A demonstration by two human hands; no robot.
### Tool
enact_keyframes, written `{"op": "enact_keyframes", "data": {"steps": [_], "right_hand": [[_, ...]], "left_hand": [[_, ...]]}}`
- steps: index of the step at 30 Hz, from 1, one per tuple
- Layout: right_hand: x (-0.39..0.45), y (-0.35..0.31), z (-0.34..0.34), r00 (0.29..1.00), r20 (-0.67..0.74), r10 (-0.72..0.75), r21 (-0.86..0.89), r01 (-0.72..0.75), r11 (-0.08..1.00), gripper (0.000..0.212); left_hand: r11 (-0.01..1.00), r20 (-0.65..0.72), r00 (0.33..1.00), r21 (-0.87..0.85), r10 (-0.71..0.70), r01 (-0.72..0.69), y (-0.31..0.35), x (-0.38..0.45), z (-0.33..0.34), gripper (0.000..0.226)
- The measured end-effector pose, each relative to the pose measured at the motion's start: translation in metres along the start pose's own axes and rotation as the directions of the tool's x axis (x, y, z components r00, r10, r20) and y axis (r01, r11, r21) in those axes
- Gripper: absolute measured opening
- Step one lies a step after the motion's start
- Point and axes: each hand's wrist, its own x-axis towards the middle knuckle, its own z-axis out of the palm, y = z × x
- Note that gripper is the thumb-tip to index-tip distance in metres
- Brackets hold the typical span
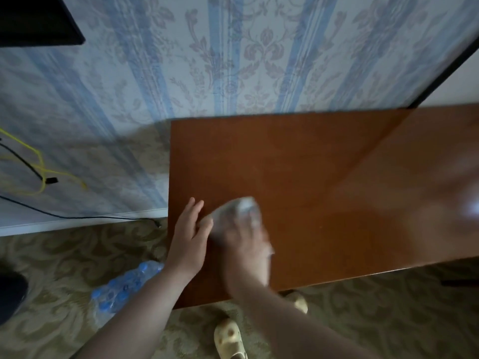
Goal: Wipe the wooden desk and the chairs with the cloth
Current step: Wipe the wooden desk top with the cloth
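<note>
Head view looks down on the wooden desk (311, 177), its long side running off to the right along the wall. Near the desk's left end, toward the front edge, the right hand (246, 244) presses a pale cloth (238, 211) onto the top; motion blur hides whether the fingers curl round the cloth or lie flat on it, so I cannot tell. The left hand (189, 237) lies flat with straight fingers on the desk just beside the cloth, at the left edge. Most of the unwiped-looking surface stretches right of the cloth, so I'd judge the next strokes run rightward, the right hand being the one on it. No chairs are in view.
</note>
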Motion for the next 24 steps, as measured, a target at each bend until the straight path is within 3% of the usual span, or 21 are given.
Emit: {"op": "enact_keyframes", "data": {"steps": [1, 2, 3, 4, 5, 6, 7, 8, 9, 10, 11, 12, 14, 16, 17, 18, 19, 21, 22, 23, 24], "right_hand": [[-0.015, -0.021, 0.008, 0.969, 0.059, -0.238, 0.03, 0.237, 0.971, 0.051], [-0.031, -0.032, 0.014, 0.852, 0.123, -0.509, 0.055, 0.506, 0.861, 0.045], [-0.041, -0.03, 0.016, 0.686, 0.187, -0.704, 0.07, 0.705, 0.706, 0.042], [-0.042, -0.018, 0.015, 0.555, 0.235, -0.798, 0.102, 0.802, 0.588, 0.043], [-0.038, 0.002, 0.01, 0.494, 0.268, -0.827, 0.098, 0.84, 0.534, 0.046], [-0.032, 0.024, 0.002, 0.505, 0.261, -0.823, 0.029, 0.848, 0.53, 0.049], [-0.026, 0.049, -0.007, 0.605, 0.217, -0.766, -0.073, 0.792, 0.606, 0.051], [-0.02, 0.077, -0.015, 0.758, 0.132, -0.638, -0.165, 0.652, 0.74, 0.052], [-0.012, 0.103, -0.024, 0.904, 0.029, -0.427, -0.219, 0.422, 0.88, 0.052], [-0.002, 0.122, -0.034, 0.987, -0.053, -0.155, -0.213, 0.14, 0.967, 0.052], [0.011, 0.133, -0.042, 0.987, -0.12, 0.104, -0.179, -0.125, 0.976, 0.052], [0.026, 0.134, -0.045, 0.94, -0.156, 0.302, -0.135, -0.323, 0.937, 0.052], [0.061, 0.114, -0.04, 0.842, -0.186, 0.506, -0.066, -0.525, 0.849, 0.055], [0.09, 0.08, -0.029, 0.861, -0.157, 0.483, -0.062, -0.497, 0.865, 0.055], [0.1, 0.061, -0.023, 0.927, -0.099, 0.361, -0.092, -0.37, 0.925, 0.055], [0.105, 0.044, -0.018, 0.989, 0.003, 0.15, -0.121, -0.148, 0.982, 0.054], [0.105, 0.03, -0.016, 0.986, 0.137, -0.095, -0.116, 0.112, 0.987, 0.054], [0.108, 0.034, -0.023, 0.836, 0.338, -0.432, -0.064, 0.478, 0.876, 0.055], [0.113, 0.049, -0.031, 0.793, 0.366, -0.486, -0.04, 0.535, 0.844, 0.054], [0.118, 0.067, -0.036, 0.811, 0.345, -0.472, -0.041, 0.515, 0.856, 0.056], [0.122, 0.085, -0.04, 0.881, 0.265, -0.391, -0.058, 0.42, 0.906, 0.057]], "left_hand": [[0.999, -0.022, 1.0, 0.05, -0.009, 0.01, 0.003, 0.004, 0.001, 0.048], [0.991, -0.034, 0.999, 0.131, -0.016, 0.02, 0.004, 0.007, 0.001, 0.049], [0.972, -0.029, 0.999, 0.232, -0.024, 0.03, 0.005, 0.011, 0.0, 0.051], [0.941, -0.019, 0.999, 0.335, -0.036, 0.04, 0.004, 0.015, 0.0, 0.053], [0.908, -0.014, 0.999, 0.417, -0.037, 0.039, 0.004, 0.018, 0.001, 0.054], [0.886, -0.028, 0.999, 0.463, -0.022, 0.032, 0.003, 0.019, 0.004, 0.055], [0.875, -0.06, 0.998, 0.484, 0.004, 0.026, 0.004, 0.019, 0.008, 0.055], [0.873, -0.101, 0.994, 0.488, 0.032, 0.021, 0.006, 0.019, 0.015, 0.055], [0.875, -0.14, 0.989, 0.483, 0.053, 0.021, 0.008, 0.017, 0.022, 0.056], [0.88, -0.177, 0.982, 0.474, 0.066, 0.026, 0.01, 0.016, 0.031, 0.056], [0.885, -0.208, 0.975, 0.464, 0.074, 0.032, 0.012, 0.016, 0.04, 0.056], [0.89, -0.233, 0.97, 0.454, 0.076, 0.039, 0.013, 0.017, 0.048, 0.056], [0.898, -0.275, 0.96, 0.433, 0.054, 0.074, 0.016, 0.022, 0.061, 0.056], [0.898, -0.339, 0.94, 0.423, 0.037, 0.117, 0.016, 0.032, 0.066, 0.055], [0.894, -0.371, 0.928, 0.427, 0.034, 0.138, 0.015, 0.037, 0.067, 0.054], [0.884, -0.395, 0.918, 0.438, 0.029, 0.161, 0.014, 0.041, 0.067, 0.054], [0.873, -0.415, 0.909, 0.454, 0.028, 0.18, 0.011, 0.043, 0.067, 0.054], [0.848, -0.432, 0.901, 0.492, 0.04, 0.198, 0.009, 0.045, 0.069, 0.055], [0.833, -0.429, 0.903, 0.511, 0.033, 0.212, 0.009, 0.045, 0.072, 0.056], [0.819, -0.419, 0.908, 0.525, 0.011, 0.232, 0.009, 0.046, 0.074, 0.056], [0.804, -0.413, 0.911, 0.539, -0.005, 0.249, 0.009, 0.046, 0.075, 0.056]]}}
